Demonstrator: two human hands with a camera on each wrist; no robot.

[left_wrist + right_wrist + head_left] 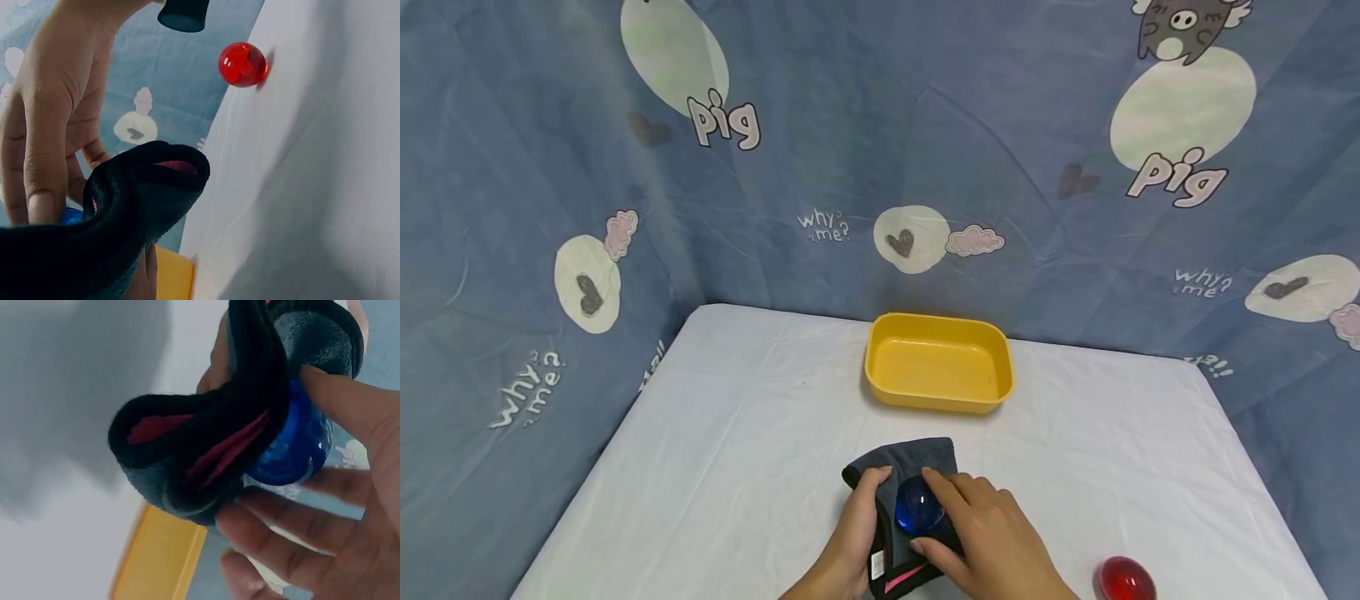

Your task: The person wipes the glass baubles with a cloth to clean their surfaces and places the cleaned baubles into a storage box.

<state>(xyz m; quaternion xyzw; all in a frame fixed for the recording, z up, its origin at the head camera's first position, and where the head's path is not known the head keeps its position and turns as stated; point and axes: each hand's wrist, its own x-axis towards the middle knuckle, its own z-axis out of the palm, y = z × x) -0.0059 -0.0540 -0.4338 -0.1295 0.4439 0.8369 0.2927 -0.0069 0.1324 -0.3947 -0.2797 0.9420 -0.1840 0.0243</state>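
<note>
A folded dark grey cloth (925, 454) with black edging and a pink inner side is held up by my left hand (853, 533), thumb on top and fingers hidden beneath. Against the cloth sits a clear blue ball (917, 506). My right hand (1000, 537) grips this blue ball, its thumb at the near side and index finger at the far side. In the right wrist view the cloth (206, 444) overlaps part of the blue ball (294, 447), and the other right fingers spread below it.
Behind the hands, a yellow rectangular tub (940, 400) stands near the back edge of the white-covered table (760, 417). A clear red ball (1126, 579) lies at the front right. Blue printed fabric (820, 150) hangs around the table.
</note>
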